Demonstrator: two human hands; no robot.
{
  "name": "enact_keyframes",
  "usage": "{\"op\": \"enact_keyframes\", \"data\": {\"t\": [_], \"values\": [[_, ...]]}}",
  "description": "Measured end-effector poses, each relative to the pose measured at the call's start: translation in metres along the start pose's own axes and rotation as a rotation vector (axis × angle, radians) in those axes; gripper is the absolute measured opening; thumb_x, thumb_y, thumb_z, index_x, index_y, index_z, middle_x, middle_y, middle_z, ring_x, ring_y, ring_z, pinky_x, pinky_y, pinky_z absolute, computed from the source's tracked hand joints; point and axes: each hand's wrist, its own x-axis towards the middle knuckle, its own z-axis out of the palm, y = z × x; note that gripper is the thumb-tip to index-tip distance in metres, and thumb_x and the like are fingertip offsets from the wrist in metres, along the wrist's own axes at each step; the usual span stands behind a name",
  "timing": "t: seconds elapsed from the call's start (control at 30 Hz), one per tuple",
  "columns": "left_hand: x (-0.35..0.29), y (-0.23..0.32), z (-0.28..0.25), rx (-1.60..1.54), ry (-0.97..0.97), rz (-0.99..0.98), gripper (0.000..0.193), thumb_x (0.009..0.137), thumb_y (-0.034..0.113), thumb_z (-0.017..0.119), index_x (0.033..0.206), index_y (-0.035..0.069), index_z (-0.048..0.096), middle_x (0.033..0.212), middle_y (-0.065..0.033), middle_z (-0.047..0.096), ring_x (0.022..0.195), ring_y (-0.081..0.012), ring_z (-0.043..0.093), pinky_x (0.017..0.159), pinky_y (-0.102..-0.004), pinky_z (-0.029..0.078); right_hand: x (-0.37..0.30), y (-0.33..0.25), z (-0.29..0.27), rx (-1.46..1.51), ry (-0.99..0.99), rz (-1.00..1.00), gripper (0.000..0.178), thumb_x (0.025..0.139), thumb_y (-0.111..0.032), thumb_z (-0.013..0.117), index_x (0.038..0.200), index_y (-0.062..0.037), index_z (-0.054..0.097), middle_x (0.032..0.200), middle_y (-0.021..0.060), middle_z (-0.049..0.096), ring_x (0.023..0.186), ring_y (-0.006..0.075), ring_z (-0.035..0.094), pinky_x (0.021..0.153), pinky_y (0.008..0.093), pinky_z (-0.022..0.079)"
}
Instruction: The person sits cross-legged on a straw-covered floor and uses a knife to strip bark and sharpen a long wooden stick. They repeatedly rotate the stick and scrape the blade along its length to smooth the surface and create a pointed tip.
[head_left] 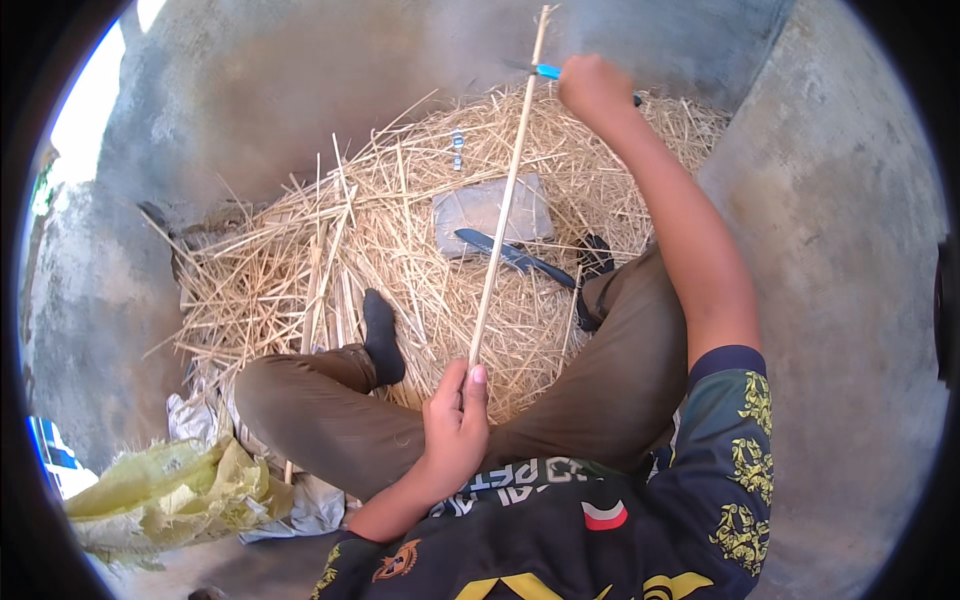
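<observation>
The blade of your blue-handled knife [547,72] crossed the stick [509,185] near its far end, toward 12 o'clock, and that crossing was where most of the risk lay. Had the blade bitten too deep there, the thin stick could have split or snapped, since its only visible support was at the end nearest you. A slip off the wood, caused by a knot or a twist of the wrist, could have sent the edge swinging loose; drawn along toward 6 o'clock, it would have been heading for your own fingers and lap. The dark-bladed knife [528,263], lying across the grey slab [468,212] under the stick, added a second edge that a dipping stick could have knocked.

Your left hand [455,420], at 6 o'clock, had the stick's near end pinched between thumb and forefinger, the thumb lying along it; the other fingers were curled in close. Your right hand [597,88], at 1 o'clock, was closed in a fist round the blue handle, no gap showing, though how tightly I could not tell. The stick ran in a long slant between both hands, from 12 o'clock down to 6, above the straw [420,260] heaped between your legs.
</observation>
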Motion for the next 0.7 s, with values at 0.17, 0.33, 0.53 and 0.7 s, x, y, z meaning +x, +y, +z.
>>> {"op": "enact_keyframes", "data": {"t": [0.17, 0.33, 0.53, 0.7], "values": [[-0.001, -0.006, 0.003, 0.088, -0.020, 0.007, 0.022, 0.105, 0.020, 0.052, 0.094, 0.001, 0.055, 0.059, 0.0012, 0.041, 0.057, -0.0041, 0.034, 0.049, -0.0270, 0.031, 0.010, 0.036, -0.005, -0.012, 0.119, 0.169, 0.021, 0.090, -0.014, 0.057, 0.096, -0.0072, 0.075, 0.095, 0.0155, 0.074, 0.087, 0.0330, 0.073, 0.070, 0.0437, 0.057], [-0.001, -0.006, 0.005, 0.091, -0.052, 0.027, 0.024, 0.105, 0.022, 0.052, 0.094, 0.001, 0.056, 0.058, -0.0001, 0.045, 0.056, -0.0045, 0.037, 0.049, -0.0286, 0.032, 0.015, 0.052, -0.010, -0.040, 0.114, 0.296, 0.020, 0.091, -0.014, 0.058, 0.098, -0.0071, 0.075, 0.096, 0.0148, 0.074, 0.089, 0.0322, 0.073, 0.071, 0.0420, 0.058], [0.010, -0.010, -0.002, -0.284, -0.176, -0.218, 0.029, 0.107, 0.031, 0.047, 0.090, 0.008, 0.052, 0.065, 0.0059, 0.041, 0.052, -0.0020, 0.031, 0.045, -0.0214, 0.024, -0.001, 0.034, 0.009, -0.084, 0.080, 0.080, 0.017, 0.086, -0.014, 0.061, 0.092, -0.0053, 0.075, 0.091, 0.0154, 0.074, 0.085, 0.0328, 0.073, 0.069, 0.0421, 0.058], [0.023, -0.007, -0.018, -0.549, -0.168, -0.406, 0.031, 0.107, 0.035, 0.047, 0.086, 0.012, 0.048, 0.060, 0.0072, 0.036, 0.044, -0.0017, 0.024, 0.038, -0.0209, 0.016, -0.046, -0.036, 0.023, -0.068, -0.064, -0.246, 0.016, 0.081, -0.012, 0.061, 0.086, -0.0035, 0.074, 0.083, 0.0164, 0.073, 0.077, 0.0337, 0.073, 0.067, 0.0436, 0.057]]}}
